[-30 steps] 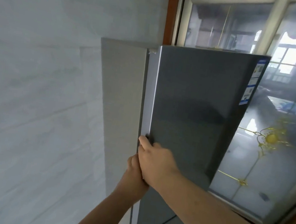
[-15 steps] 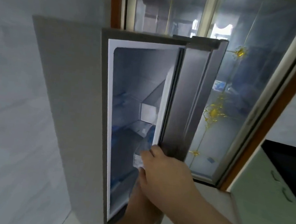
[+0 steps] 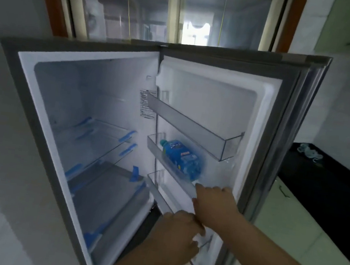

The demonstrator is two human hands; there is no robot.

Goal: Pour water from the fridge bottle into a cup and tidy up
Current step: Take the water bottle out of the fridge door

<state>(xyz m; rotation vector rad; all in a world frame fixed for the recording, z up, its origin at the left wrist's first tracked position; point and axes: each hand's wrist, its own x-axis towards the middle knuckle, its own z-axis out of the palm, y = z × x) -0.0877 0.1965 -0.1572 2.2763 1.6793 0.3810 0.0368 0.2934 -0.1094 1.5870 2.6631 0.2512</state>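
Note:
The fridge (image 3: 43, 128) stands with its door (image 3: 280, 133) swung wide to the right. A water bottle (image 3: 180, 158) with a blue label and green cap lies tilted in the door's middle shelf (image 3: 166, 164). My right hand (image 3: 214, 203) is against the inner door just below and right of the bottle's base; its fingertips point away from me and I cannot see them. My left hand (image 3: 176, 234) is lower, with fingers and thumb curled round the end of the lower door shelf (image 3: 160, 199). No cup is in view.
Glass shelves (image 3: 92, 143) with blue tape fill the fridge interior. A black countertop (image 3: 327, 188) over pale green cabinets runs along the right, with a small object on it at the back. Glazed doors stand behind the fridge, and a grey wall is on the left.
The fridge door has swung from shut to wide open, baring the interior and the bottle. Both hands have gone from the door's edge to its inner side.

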